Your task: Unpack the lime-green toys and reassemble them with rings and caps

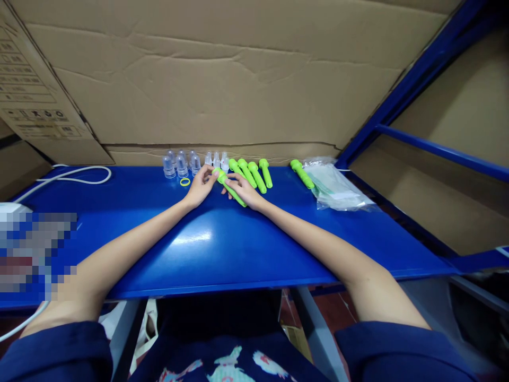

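Observation:
My left hand (201, 187) pinches the wide head of a bright green, torch-shaped handle (239, 201). The fingers of my right hand (247, 193) are closed around its body, and its narrow end slants down toward me. A thin yellow-green ring (185, 182) lies on the table just left of my left hand. Behind that ring stand several clear plastic domed caps (182, 166). Smaller clear pointed pieces (217, 159) stand behind my hands. Several more green handles (265, 173) lie just beyond my right hand.
On the blue table (222, 254), another green handle (302, 174) rests against clear plastic bags (338, 185) at the right. A white cable (79, 178) curls at the left, near a white device (14, 211). Cardboard (238, 79) walls the back, and a blue metal frame (397, 90) borders the right.

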Demonstrator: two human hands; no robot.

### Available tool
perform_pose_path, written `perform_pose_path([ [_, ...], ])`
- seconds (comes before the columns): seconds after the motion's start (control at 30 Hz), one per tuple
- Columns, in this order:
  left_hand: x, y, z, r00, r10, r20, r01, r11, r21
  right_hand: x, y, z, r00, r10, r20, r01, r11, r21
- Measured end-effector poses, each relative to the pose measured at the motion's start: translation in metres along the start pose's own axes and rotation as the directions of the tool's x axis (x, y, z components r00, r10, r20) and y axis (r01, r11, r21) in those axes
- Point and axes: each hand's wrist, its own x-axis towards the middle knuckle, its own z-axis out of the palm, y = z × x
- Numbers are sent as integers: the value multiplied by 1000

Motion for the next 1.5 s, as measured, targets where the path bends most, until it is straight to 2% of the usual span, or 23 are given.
perform_pose_path([
  [0.13, 1, -2, 1, 999, -39, -14, 39, 999, 18, -2, -3, 1, 1000, 13, 0, -13, 1000, -20],
  [0.3, 1, -2, 0, 999, -17, -35, 19, 998, 62, -3, -4, 1, 1000, 22, 13, -21, 1000, -8],
  [0.73, 3, -2, -2, 996, -24, 90, 20, 999, 41, -1, 0, -2, 1000, -15, 15, 15, 1000, -16],
  [1.27, 2, 2, -2, 993, -25, 112, 24, 1000, 7, -1, -2, 0, 998, -36, 50, 37, 999, -23],
  [1.5, 2, 4, 0, 991, -57, 118, 58, 998, 1, -4, -3, 2, 998, -62, 33, 64, 994, -83],
])
